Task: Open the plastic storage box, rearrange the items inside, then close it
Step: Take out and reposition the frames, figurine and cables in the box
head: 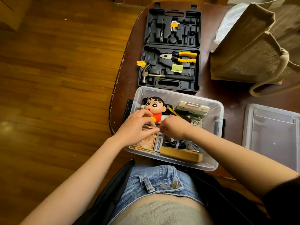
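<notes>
Left hand pinching the gold-edged box, right hand curled, grip unclear, inside the lidless storage box.

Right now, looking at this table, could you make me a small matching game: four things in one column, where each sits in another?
Things:
1. pliers
2. doll
3. lid
4. bag

Places:
A. inside the clear box
B. far right of the table, standing
C. in the black tool case
D. flat on the table, right of the clear box

Pairs: 1-C, 2-A, 3-D, 4-B
</notes>
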The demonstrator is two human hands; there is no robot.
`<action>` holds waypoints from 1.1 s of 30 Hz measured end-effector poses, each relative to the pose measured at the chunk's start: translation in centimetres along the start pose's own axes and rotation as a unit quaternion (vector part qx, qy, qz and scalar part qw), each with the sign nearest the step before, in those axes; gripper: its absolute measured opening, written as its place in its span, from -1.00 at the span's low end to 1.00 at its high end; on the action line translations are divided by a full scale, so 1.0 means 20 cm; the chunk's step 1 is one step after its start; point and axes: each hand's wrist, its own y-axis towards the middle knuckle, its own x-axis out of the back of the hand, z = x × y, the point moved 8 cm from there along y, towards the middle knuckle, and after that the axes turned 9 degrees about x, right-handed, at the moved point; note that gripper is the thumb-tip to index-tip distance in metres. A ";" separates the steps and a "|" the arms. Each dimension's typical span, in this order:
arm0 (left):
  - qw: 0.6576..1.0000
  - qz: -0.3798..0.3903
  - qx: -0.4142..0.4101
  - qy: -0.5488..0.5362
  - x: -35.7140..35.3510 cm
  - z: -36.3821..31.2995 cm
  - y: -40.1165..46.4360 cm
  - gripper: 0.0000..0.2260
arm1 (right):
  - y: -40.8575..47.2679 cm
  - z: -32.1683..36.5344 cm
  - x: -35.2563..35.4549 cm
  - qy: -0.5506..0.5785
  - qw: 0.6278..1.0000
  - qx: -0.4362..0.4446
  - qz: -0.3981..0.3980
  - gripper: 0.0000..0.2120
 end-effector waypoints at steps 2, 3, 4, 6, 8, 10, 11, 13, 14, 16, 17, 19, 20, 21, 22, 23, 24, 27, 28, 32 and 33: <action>1.000 -0.007 0.017 -0.024 0.00 0.02 0.01 -0.91 | 0.07 -0.04 -0.10 -0.007 0.999 -0.031 0.031 -0.77; 0.999 -0.009 0.021 -0.030 0.00 0.03 0.01 -0.92 | 0.10 -0.06 -0.13 -0.011 0.998 -0.047 0.033 -0.77; 0.999 -0.009 0.021 -0.034 0.00 0.03 0.01 -0.91 | 0.12 -0.08 -0.16 -0.015 0.998 -0.061 0.032 -0.78; 0.999 -0.006 0.016 -0.033 0.00 0.02 0.02 -0.90 | 0.16 -0.09 -0.20 -0.025 0.995 -0.087 0.029 -0.81; 1.000 -0.005 0.010 -0.029 -0.01 0.02 0.02 -0.90 | 0.17 -0.08 -0.23 -0.020 0.993 -0.112 0.026 -0.84; 1.000 -0.008 0.001 -0.018 -0.01 0.01 0.02 -0.88 | 0.18 -0.09 -0.24 -0.022 0.991 -0.128 0.029 -0.85; 1.000 -0.012 -0.004 -0.007 -0.01 0.00 0.02 -0.87 | 0.19 -0.10 -0.25 -0.028 0.990 -0.130 0.039 -0.84; 0.999 -0.023 -0.009 0.024 -0.01 0.00 0.02 -0.86 | 0.21 -0.10 -0.26 -0.042 0.988 -0.127 0.076 -0.80; 0.999 -0.025 -0.005 0.036 -0.02 0.00 0.03 -0.85 | 0.21 -0.10 -0.28 -0.050 0.986 -0.126 0.099 -0.76; 0.999 -0.019 0.010 0.043 -0.02 0.01 0.05 -0.82 | 0.21 -0.11 -0.30 -0.054 0.982 -0.128 0.129 -0.71; 0.999 -0.014 0.014 0.041 -0.02 0.02 0.06 -0.81 | 0.21 -0.11 -0.30 -0.048 0.982 -0.129 0.130 -0.71; 0.999 -0.007 0.015 0.034 -0.02 0.02 0.06 -0.81 | 0.20 -0.10 -0.27 -0.027 0.986 -0.123 0.109 -0.76; 0.999 -0.005 0.016 0.031 -0.01 0.02 0.07 -0.81 | 0.19 -0.09 -0.26 -0.024 0.988 -0.117 0.095 -0.78; 0.999 -0.005 0.018 0.030 -0.01 0.02 0.07 -0.82 | 0.18 -0.08 -0.24 -0.029 0.990 -0.110 0.082 -0.78; 0.999 -0.006 0.020 0.030 0.00 0.03 0.07 -0.82 | 0.16 -0.07 -0.22 -0.036 0.992 -0.104 0.067 -0.76; 0.999 -0.010 0.021 0.030 0.00 0.03 0.07 -0.83 | 0.14 -0.07 -0.20 -0.043 0.993 -0.101 0.050 -0.75; 0.999 -0.015 0.021 0.029 0.01 0.03 0.08 -0.85 | 0.13 -0.06 -0.17 -0.056 0.993 -0.097 0.032 -0.77; 0.999 -0.023 0.019 0.031 0.01 0.03 0.09 -0.89 | 0.04 -0.05 -0.07 -0.117 0.988 -0.099 -0.006 -0.83; 0.999 -0.022 0.019 0.033 0.01 0.02 0.10 -0.89 | 0.00 -0.06 -0.04 -0.114 0.988 -0.107 -0.011 -0.76; 0.999 -0.026 0.021 0.038 -0.01 0.03 0.11 -0.88 | -0.23 -0.20 0.16 -0.005 0.981 -0.175 -0.082 -0.64; 0.999 -0.028 0.022 0.037 -0.02 0.02 0.11 -0.88 | -0.28 -0.25 0.20 0.001 0.976 -0.198 -0.096 -0.63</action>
